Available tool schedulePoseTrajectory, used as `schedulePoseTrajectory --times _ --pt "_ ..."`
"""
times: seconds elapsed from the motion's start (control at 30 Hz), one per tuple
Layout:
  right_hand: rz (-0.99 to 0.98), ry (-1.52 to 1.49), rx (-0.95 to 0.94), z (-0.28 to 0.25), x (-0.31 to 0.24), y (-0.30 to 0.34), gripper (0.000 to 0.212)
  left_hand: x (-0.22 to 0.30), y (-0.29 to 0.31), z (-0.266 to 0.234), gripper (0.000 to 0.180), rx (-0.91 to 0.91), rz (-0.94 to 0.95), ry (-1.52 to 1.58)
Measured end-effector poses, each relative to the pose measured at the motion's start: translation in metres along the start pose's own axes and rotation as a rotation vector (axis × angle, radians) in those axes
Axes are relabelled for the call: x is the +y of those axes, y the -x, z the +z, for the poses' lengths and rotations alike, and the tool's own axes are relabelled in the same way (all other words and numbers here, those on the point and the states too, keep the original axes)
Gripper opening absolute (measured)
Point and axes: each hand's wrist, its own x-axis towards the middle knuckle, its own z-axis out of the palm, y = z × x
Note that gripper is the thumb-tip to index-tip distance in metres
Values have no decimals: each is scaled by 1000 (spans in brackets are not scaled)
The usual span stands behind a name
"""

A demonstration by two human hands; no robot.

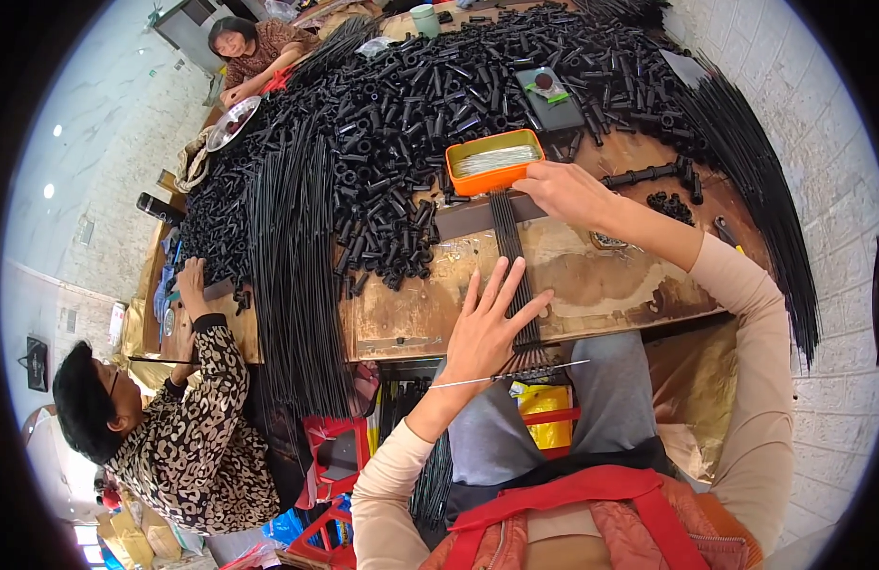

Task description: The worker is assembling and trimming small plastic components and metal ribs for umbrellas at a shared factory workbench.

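Well on the near side of the orange box, a yellow packet shows between the knees, a red bar hiding part of it, its dark print too small to make out. Closer to the box, a thin metal rod crosses at the left wrist, over or under it being hard to make out. The left hand, fingers spread, covers part of the black strips that run up to the box's front wall. The right hand is curled at the box's near right corner; its fingertips are partly hidden, so I cannot tell whether they pinch anything. Pale wires lie inside the box. Left of the box, a co-worker sits near a black can with unreadable pale marks. Beyond the box, black parts overlap in a heap; farther left, another co-worker is hidden below the chest.
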Motion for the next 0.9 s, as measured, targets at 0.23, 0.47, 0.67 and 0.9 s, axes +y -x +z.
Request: schedulePoseTrajectory --times 0.23,0.47,0.67,0.9 --pt "7 30 -118 -4 -1 -2 26 1 0 -2 76 3 -5 11" --pt "-54 52 -69 7 3 -5 16 1 0 -3 79 3 -9 29" --pt "-77 41 -57 10 2 -6 14 1 -1 -4 79 2 1 33" --pt "-17 -132 -100 5 6 -20 13 1 0 -5 79 7 -2 43"
